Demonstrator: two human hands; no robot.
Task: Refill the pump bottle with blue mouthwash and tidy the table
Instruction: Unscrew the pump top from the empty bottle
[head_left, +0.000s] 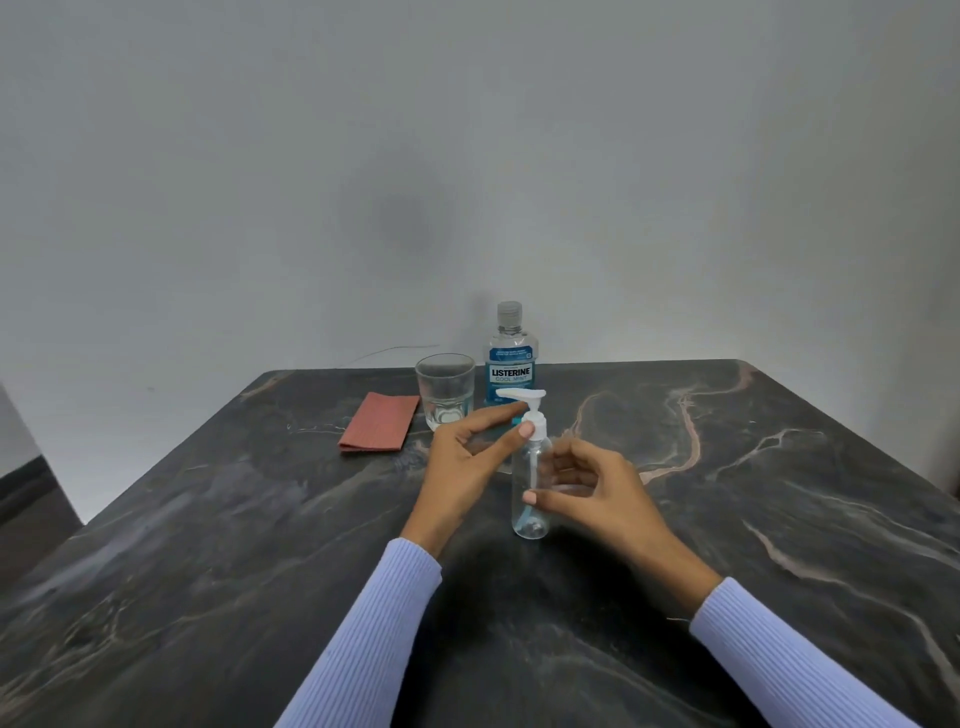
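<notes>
Head view, only one we had. Pump bottle stood upright near the table's middle, long axis straight up, right between our two hands. Left hand sat on its left side, up by the neck: thumb tip on the white collar just under the pump head, forefinger stretched out behind it, so a loose pinch round the collar; the other fingers were curled in. Right hand was on the bottle's right side, lower, at body level: thumb tip touching the clear wall, fingers curved round the far side, looked like a light hold but we couldn't tell how firm. So both hands were on it or nearly, left nearer the top, right nearer the body. Our guess: left twists the collar off while right steadies, w/ the twist running round that upright axis.

Bottle itself: clear plastic, looked empty, thin tube visible inside down to the base, white nozzle pointing left.

Behind it, well apart: blue mouthwash bottle, cap on, upright near the far edge. Just beside that on the left, a clear glass; whether anything was in it, couldn't tell. Further left lay a folded reddish cloth, flat. Nothing poured yet, so refill was at its start, by our reading.
</notes>
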